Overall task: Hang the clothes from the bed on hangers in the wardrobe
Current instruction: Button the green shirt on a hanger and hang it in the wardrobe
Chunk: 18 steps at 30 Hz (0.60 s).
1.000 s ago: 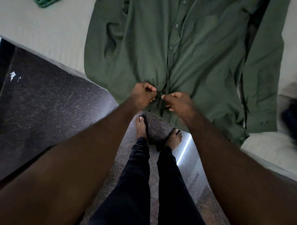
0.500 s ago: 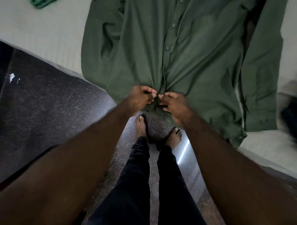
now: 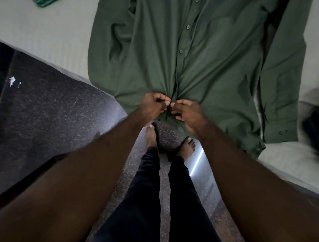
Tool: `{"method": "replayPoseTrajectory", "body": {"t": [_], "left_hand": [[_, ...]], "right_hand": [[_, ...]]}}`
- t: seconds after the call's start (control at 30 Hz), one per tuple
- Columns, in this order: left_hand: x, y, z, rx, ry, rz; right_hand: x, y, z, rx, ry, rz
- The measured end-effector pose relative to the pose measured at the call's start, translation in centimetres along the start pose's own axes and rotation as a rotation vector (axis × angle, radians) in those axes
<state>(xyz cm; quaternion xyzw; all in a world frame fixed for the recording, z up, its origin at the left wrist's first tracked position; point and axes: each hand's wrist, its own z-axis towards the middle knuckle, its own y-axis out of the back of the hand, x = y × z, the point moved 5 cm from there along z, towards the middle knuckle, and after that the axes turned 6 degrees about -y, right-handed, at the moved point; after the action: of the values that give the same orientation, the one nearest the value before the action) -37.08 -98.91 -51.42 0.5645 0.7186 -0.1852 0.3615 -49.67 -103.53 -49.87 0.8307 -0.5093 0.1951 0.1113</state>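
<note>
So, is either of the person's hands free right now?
No, the left hand and the right hand both pinch the green shirt at its buttoned front near the hem.

Shirt point(image 3: 215, 69) collar cut off at top; green item point(image 3: 45, 2) mostly cropped; dark object point(image 3: 311, 127) blurred.

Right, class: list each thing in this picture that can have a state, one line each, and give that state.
Green shirt: spread front-up on the bed, hem over the edge, visible buttons look fastened.
Left hand: pinches the shirt front near the hem.
Right hand: pinches the shirt front beside it.
Green object: lies on the bed, cut off by the frame.
</note>
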Motion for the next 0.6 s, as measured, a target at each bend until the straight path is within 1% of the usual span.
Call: {"method": "replayPoseTrajectory", "body": {"t": [0.17, 0.3, 0.43, 0.6], "left_hand": [[0.3, 0.1, 0.4, -0.048, 0.021, 0.021], [-0.1, 0.0, 0.5, -0.004, 0.037, 0.028], [-0.3, -0.2, 0.5, -0.05, 0.071, 0.026], [-0.6, -0.6, 0.5, -0.064, 0.03, 0.077]], "right_hand": [[-0.1, 0.3, 0.3, 0.052, -0.043, 0.001], [-0.1, 0.7, 0.8, 0.085, -0.038, -0.026], [-0.1, 0.6, 1.1, 0.025, -0.016, -0.1], [-0.2, 0.2, 1.1, -0.055, 0.047, -0.114]]}}
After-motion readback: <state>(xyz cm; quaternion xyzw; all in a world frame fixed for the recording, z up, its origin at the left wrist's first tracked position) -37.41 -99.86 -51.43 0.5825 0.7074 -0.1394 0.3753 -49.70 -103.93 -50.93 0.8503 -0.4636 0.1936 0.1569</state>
